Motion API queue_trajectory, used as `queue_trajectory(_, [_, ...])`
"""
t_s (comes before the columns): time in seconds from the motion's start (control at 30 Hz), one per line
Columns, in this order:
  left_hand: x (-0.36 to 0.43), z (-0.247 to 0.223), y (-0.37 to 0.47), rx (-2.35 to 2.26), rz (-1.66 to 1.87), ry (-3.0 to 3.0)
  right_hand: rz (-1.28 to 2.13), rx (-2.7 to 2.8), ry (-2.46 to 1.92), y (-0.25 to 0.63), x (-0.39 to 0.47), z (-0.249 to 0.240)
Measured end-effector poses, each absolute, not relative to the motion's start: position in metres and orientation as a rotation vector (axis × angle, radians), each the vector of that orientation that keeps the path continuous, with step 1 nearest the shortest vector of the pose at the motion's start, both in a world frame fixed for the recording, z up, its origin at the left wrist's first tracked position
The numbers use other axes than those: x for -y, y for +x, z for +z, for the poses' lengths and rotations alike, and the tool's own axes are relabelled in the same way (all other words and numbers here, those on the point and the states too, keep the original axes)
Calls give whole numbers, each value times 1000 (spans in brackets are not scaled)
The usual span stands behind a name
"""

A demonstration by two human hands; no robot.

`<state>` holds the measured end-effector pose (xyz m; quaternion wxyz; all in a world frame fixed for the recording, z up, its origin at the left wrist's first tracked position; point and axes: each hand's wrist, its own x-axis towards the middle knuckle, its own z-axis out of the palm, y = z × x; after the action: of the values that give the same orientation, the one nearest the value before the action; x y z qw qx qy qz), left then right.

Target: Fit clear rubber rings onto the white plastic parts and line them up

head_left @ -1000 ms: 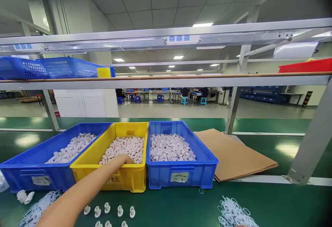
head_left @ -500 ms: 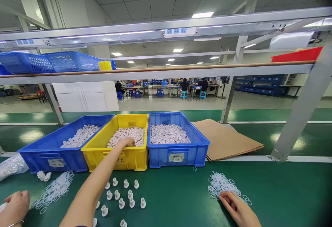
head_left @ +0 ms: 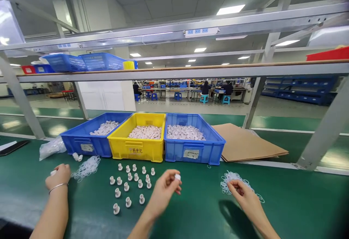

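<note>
Pinching white plastic fitting (head_left: 177,176) at left hand (head_left: 163,190) fingertips, above green bench (head_left: 191,213). Right hand (head_left: 241,192) fingers closed into rubber ring pile (head_left: 228,178); cannot tell whether holding one. Probably ring-picking stage; next calls for isolating a single ring.

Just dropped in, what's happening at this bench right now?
A person works at a green table. Their left hand holds up one small white fitting; their right hand has its fingertips in a pile of clear rings. More fittings stand on the table before a yellow bin of parts. A third hand, wearing a bracelet and probably a co-worker's, rests far left.
</note>
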<state>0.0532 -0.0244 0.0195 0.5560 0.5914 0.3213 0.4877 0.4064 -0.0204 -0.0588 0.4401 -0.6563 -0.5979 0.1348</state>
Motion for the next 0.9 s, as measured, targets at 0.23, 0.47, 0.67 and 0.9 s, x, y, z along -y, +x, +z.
queue_trajectory(0.23, [77,-34,68,-773,1189,1094,806,1897,-1181,273,35,-11])
queue_trajectory(0.47, [90,-36,46,-830,1199,1106,1122,1959,-961,226,43,-12])
queue_trajectory(0.67, [86,-42,50,-975,1177,1320,1346,1897,-881,228,50,-10])
queue_trajectory(0.9, [66,-46,51,-878,1206,1013,1110,1945,-1011,237,40,-23])
